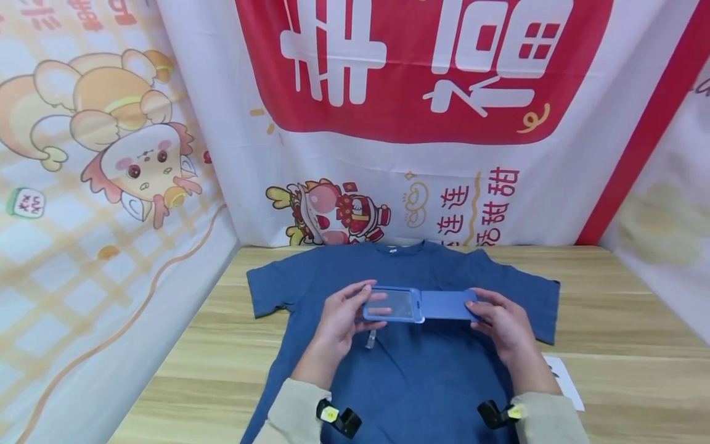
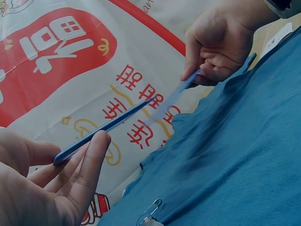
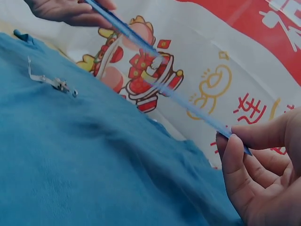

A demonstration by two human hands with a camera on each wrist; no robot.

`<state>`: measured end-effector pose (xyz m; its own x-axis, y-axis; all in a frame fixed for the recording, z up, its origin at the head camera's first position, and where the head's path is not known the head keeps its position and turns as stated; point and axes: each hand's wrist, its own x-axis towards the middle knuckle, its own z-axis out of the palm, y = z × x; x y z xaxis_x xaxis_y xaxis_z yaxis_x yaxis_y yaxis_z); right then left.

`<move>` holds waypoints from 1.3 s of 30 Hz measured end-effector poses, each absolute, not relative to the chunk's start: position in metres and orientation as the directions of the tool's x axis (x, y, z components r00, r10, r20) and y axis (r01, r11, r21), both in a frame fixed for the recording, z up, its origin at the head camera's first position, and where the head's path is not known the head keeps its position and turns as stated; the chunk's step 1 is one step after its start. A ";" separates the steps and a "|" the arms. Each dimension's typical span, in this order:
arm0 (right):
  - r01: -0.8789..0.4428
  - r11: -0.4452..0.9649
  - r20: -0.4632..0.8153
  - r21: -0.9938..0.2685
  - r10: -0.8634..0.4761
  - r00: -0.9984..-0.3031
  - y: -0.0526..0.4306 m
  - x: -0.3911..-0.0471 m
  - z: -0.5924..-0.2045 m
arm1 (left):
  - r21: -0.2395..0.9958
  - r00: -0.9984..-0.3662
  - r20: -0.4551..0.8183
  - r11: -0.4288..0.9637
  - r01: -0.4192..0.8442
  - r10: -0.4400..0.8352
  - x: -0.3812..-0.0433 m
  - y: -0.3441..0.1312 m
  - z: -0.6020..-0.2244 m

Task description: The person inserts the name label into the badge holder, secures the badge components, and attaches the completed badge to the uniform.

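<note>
A blue badge holder frame with a clear window (image 1: pixel 391 305) is held at its left end by my left hand (image 1: pixel 341 314), some fingers showing through the window. My right hand (image 1: pixel 507 320) pinches the far end of a flat blue panel (image 1: pixel 446 305) between thumb and fingers. In the head view frame and panel lie end to end; both wrist views show a small gap between their near ends. Beneath them a dark blue short-sleeved T-shirt (image 1: pixel 421 376) is spread out. On its chest lies a small clip with a clear strap (image 1: pixel 371 339) and a safety pin (image 2: pixel 153 207).
The shirt lies on a wood-grain table (image 1: pixel 188 370). A white printed card (image 1: pixel 567 383) sits by my right forearm, partly hidden. Printed cloth hangs behind the table (image 1: pixel 344 160) and along its left side (image 1: pixel 111 246). Each sleeve cuff carries a black wrist mount (image 1: pixel 339 419).
</note>
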<state>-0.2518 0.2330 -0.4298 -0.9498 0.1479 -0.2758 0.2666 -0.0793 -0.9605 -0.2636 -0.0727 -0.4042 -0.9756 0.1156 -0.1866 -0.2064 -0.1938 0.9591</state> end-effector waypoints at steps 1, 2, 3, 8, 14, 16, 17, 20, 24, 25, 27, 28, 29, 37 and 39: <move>0.266 -0.058 -0.272 -0.962 0.155 -0.950 0.233 -0.252 -0.432 | 0.960 -0.976 -0.186 -0.192 -0.205 0.114 -0.264 -0.073 -0.405; 0.265 -0.027 -0.266 -0.964 0.163 -0.950 0.233 -0.252 -0.434 | 0.960 -0.976 -0.185 -0.192 -0.204 0.112 -0.264 -0.074 -0.405; 0.263 0.017 -0.256 -0.965 0.171 -0.951 0.232 -0.252 -0.436 | 0.960 -0.977 -0.184 -0.194 -0.203 0.113 -0.264 -0.075 -0.405; 0.257 0.326 -0.198 -0.910 0.205 -0.959 0.224 -0.253 -0.443 | 0.958 -0.975 -0.183 -0.197 -0.206 0.128 -0.264 -0.076 -0.405; 0.238 0.584 -0.114 -0.776 0.241 -0.964 0.221 -0.252 -0.443 | 0.954 -0.968 -0.192 -0.200 -0.222 0.161 -0.261 -0.071 -0.404; 0.232 0.629 -0.090 -0.742 0.249 -0.964 0.222 -0.251 -0.442 | 0.953 -0.966 -0.194 -0.200 -0.227 0.173 -0.261 -0.070 -0.404; 0.229 0.648 -0.079 -0.727 0.252 -0.965 0.222 -0.250 -0.442 | 0.953 -0.965 -0.195 -0.201 -0.229 0.175 -0.261 -0.070 -0.404; 0.220 0.692 -0.052 -0.687 0.255 -0.965 0.222 -0.250 -0.441 | 0.954 -0.966 -0.192 -0.198 -0.225 0.171 -0.261 -0.072 -0.404; 0.224 0.717 -0.045 -0.660 0.259 -0.965 0.221 -0.249 -0.440 | 0.956 -0.967 -0.190 -0.194 -0.221 0.169 -0.261 -0.075 -0.405; 0.225 0.716 -0.049 -0.661 0.259 -0.965 0.220 -0.250 -0.441 | 0.956 -0.967 -0.189 -0.192 -0.220 0.170 -0.261 -0.075 -0.406; 0.227 0.713 -0.050 -0.664 0.260 -0.964 0.220 -0.251 -0.442 | 0.957 -0.967 -0.190 -0.189 -0.221 0.172 -0.261 -0.076 -0.406; 0.225 0.712 -0.048 -0.665 0.261 -0.964 0.220 -0.251 -0.443 | 0.957 -0.966 -0.190 -0.188 -0.222 0.174 -0.260 -0.076 -0.406; 0.223 0.712 -0.045 -0.666 0.260 -0.965 0.220 -0.251 -0.443 | 0.957 -0.967 -0.189 -0.187 -0.220 0.174 -0.260 -0.077 -0.406; 0.189 0.706 -0.039 -0.683 0.223 -0.974 0.229 -0.248 -0.436 | 0.950 -0.965 -0.202 -0.205 -0.235 0.170 -0.261 -0.076 -0.405; 0.186 0.694 -0.047 -0.695 0.215 -0.975 0.234 -0.246 -0.433 | 0.948 -0.964 -0.207 -0.207 -0.240 0.168 -0.261 -0.076 -0.405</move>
